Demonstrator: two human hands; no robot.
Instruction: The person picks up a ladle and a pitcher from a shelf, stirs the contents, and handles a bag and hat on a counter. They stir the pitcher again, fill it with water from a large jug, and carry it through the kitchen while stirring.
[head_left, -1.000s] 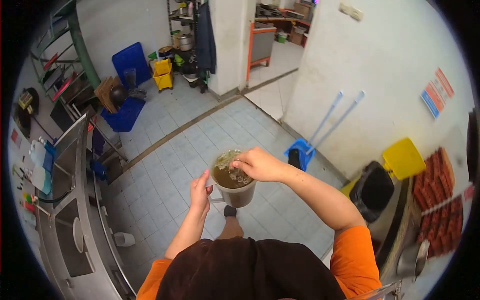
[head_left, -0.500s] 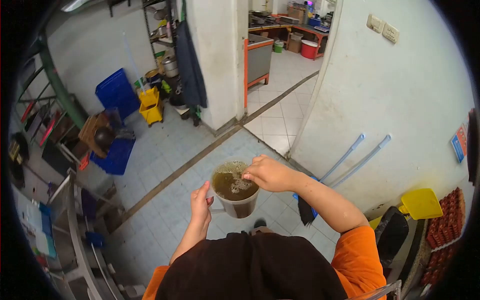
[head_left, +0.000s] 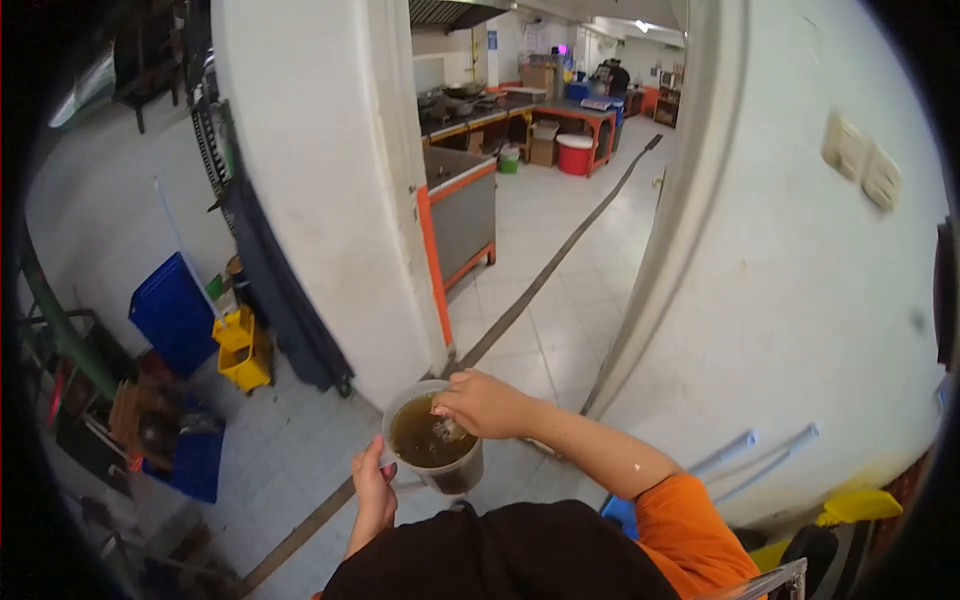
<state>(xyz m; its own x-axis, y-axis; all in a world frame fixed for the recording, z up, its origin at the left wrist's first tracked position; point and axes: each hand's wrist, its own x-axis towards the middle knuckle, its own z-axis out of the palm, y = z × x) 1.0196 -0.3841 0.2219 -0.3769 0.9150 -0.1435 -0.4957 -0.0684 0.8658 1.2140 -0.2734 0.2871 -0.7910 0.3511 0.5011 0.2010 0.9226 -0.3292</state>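
A translucent plastic jug (head_left: 455, 478) of brownish liquid with foam on top is held out in front of my body. My left hand (head_left: 373, 485) is closed on its handle side, the thumb up near the rim. Over the far right of the rim reaches my right hand (head_left: 487, 403), its fingers pinched together just above the liquid. Whatever those fingers hold is hidden; I cannot tell what it is. Foam and ripples show on the liquid beneath them.
Ahead, a doorway leads to a tiled kitchen with a grey-sided counter (head_left: 462, 215) and a red bucket (head_left: 574, 155). A yellow mop bucket (head_left: 243, 350) and blue crates (head_left: 175, 312) stand left. Blue handles (head_left: 770, 460) and a yellow dustpan (head_left: 858, 507) are by the right wall.
The view has tilted up and moved nearer the doorway, showing more of the kitchen. Both hands still keep their places at the jug, which now sits lower in view.
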